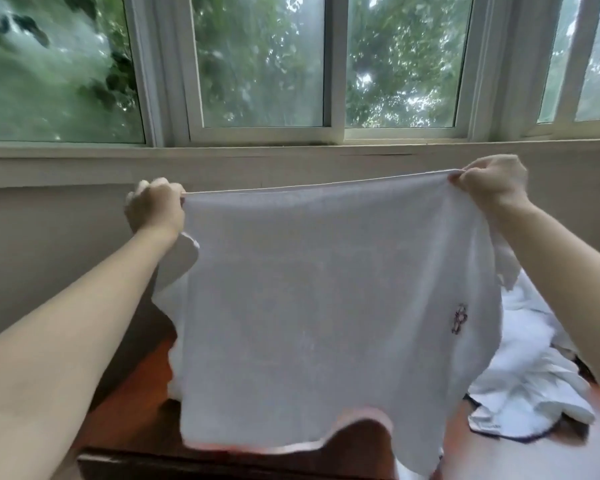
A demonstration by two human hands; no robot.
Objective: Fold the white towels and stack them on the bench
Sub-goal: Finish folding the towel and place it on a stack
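A thin white towel (319,299) with a small dark embroidered flower hangs spread out in front of me, above the brown wooden bench (132,414). My left hand (155,207) pinches its upper left corner. My right hand (490,183) pinches the upper right corner. The top edge is stretched taut between them, and the lower edge hangs close to the bench's front. A heap of crumpled white towels (530,386) lies on the bench at the right, partly hidden behind the held towel and my right forearm.
A beige wall (49,237) with a ledge stands just behind the bench, and windows (264,64) with trees outside run above it. More white cloth (177,271) shows behind the held towel at the left.
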